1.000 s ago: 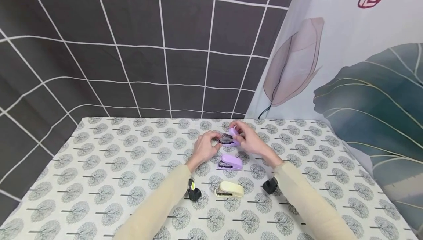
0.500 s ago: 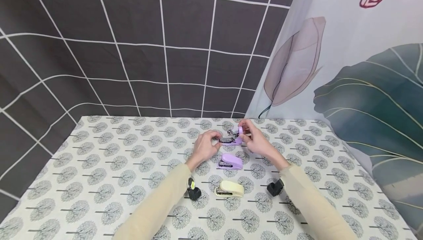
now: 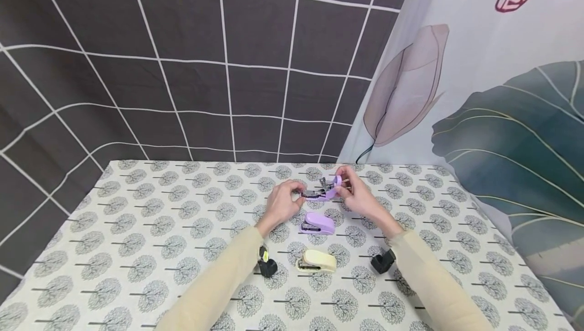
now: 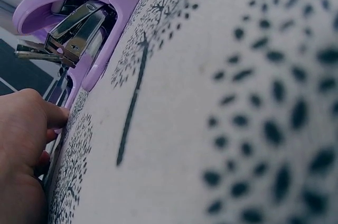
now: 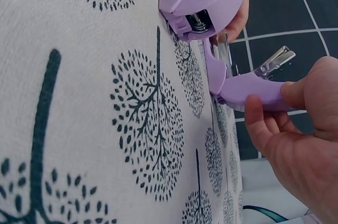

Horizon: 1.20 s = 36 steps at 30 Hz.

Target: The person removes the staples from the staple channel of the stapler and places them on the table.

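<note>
Presently, the unfolded purple stapler (image 3: 330, 195) is on the tree-printed surface (image 3: 182, 250), the farthest in a row of three, with its upper part (image 5: 259, 91) tilted back. The right hand (image 3: 358, 196) has its grip on this upper part, pinching it with thumb and fingers. The left hand (image 3: 280, 201) pinches the other end, at the base (image 5: 215, 68). Nearer to the head camera lie the second purple stapler (image 3: 319, 223) and then the cream stapler (image 3: 318, 259).

On the surface (image 3: 137, 240), the far stapler (image 3: 329, 195) lies between 2 hands (image 3: 280, 202) (image 3: 359, 196), before it the middle stapler (image 3: 318, 223), then the near stapler (image 3: 318, 260).
</note>
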Each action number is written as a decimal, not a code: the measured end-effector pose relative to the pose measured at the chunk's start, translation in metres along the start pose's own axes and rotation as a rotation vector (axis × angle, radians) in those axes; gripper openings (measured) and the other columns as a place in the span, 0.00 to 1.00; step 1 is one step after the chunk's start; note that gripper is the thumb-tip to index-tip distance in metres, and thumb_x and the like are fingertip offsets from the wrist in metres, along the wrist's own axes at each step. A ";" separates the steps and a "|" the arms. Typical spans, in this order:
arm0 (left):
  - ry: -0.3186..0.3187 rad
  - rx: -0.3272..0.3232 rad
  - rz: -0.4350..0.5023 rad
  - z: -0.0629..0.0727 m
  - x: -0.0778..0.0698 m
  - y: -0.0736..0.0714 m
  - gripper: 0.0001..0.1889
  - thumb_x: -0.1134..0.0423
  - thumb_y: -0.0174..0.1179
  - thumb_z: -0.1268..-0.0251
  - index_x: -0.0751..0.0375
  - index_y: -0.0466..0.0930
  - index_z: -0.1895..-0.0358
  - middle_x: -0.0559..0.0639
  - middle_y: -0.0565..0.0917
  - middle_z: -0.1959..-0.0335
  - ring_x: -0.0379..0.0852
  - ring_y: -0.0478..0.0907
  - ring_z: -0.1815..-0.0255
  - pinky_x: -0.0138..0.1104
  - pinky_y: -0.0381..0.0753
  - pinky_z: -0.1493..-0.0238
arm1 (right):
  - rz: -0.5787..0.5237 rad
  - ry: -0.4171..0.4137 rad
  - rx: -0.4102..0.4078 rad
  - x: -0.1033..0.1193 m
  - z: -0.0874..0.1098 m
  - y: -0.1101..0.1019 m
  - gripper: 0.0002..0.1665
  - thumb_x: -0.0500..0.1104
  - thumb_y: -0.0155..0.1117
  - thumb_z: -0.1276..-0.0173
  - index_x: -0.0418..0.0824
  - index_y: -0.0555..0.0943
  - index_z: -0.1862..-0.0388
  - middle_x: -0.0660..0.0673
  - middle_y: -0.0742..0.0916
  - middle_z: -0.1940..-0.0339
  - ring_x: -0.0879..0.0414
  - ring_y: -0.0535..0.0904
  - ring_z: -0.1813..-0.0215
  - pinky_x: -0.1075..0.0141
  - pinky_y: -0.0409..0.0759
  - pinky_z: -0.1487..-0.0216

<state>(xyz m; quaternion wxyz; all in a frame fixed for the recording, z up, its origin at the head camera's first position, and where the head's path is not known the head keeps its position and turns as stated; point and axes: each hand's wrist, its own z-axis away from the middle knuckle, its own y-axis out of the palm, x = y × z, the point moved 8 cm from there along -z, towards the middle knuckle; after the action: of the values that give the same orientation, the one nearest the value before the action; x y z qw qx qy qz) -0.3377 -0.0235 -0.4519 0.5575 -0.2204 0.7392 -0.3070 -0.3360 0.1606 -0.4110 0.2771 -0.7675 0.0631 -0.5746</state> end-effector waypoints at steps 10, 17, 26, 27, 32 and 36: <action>0.017 -0.011 0.002 0.002 -0.003 -0.003 0.16 0.64 0.70 0.41 0.53 0.84 0.48 0.45 0.84 0.51 0.46 0.80 0.56 0.33 0.76 0.64 | -0.052 0.024 0.004 -0.006 0.006 -0.003 0.17 0.22 0.50 0.31 0.32 0.64 0.47 0.34 0.75 0.55 0.39 0.77 0.59 0.54 0.82 0.55; 0.019 -0.008 -0.004 0.002 -0.004 -0.003 0.16 0.65 0.69 0.40 0.54 0.84 0.48 0.45 0.84 0.52 0.46 0.80 0.55 0.33 0.77 0.64 | -0.110 0.088 -0.004 -0.016 0.009 -0.007 0.16 0.21 0.49 0.30 0.30 0.62 0.47 0.32 0.76 0.53 0.38 0.80 0.55 0.58 0.82 0.54; 0.013 -0.006 -0.005 0.002 -0.003 -0.001 0.16 0.64 0.69 0.40 0.53 0.84 0.48 0.45 0.84 0.52 0.44 0.79 0.60 0.32 0.76 0.67 | -0.194 0.116 -0.003 -0.026 0.013 -0.009 0.16 0.19 0.45 0.31 0.27 0.60 0.47 0.29 0.76 0.52 0.37 0.80 0.53 0.61 0.81 0.48; 0.014 -0.006 -0.002 0.002 -0.003 -0.001 0.16 0.64 0.69 0.40 0.53 0.84 0.48 0.45 0.84 0.52 0.44 0.79 0.61 0.32 0.75 0.68 | -0.199 0.118 -0.006 -0.027 0.013 -0.009 0.16 0.19 0.45 0.31 0.27 0.60 0.46 0.29 0.76 0.52 0.37 0.80 0.53 0.61 0.81 0.48; 0.005 -0.006 -0.008 0.002 -0.003 -0.002 0.16 0.64 0.69 0.40 0.52 0.84 0.48 0.44 0.84 0.52 0.44 0.79 0.59 0.31 0.75 0.68 | -0.225 0.143 -0.016 -0.033 0.016 -0.010 0.16 0.19 0.44 0.31 0.27 0.60 0.47 0.29 0.76 0.52 0.38 0.80 0.51 0.63 0.80 0.47; -0.003 -0.009 -0.013 0.001 -0.002 -0.002 0.16 0.63 0.69 0.40 0.52 0.84 0.48 0.44 0.84 0.51 0.45 0.80 0.57 0.33 0.76 0.65 | -0.272 0.143 -0.018 -0.036 0.017 -0.010 0.17 0.19 0.44 0.32 0.27 0.59 0.47 0.28 0.75 0.51 0.41 0.80 0.51 0.63 0.79 0.46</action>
<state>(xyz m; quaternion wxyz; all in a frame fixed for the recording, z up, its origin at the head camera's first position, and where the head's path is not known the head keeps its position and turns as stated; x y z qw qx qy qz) -0.3362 -0.0237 -0.4489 0.5557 -0.2282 0.7381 -0.3070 -0.3349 0.1898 -0.4390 0.1847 -0.7284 -0.0166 -0.6595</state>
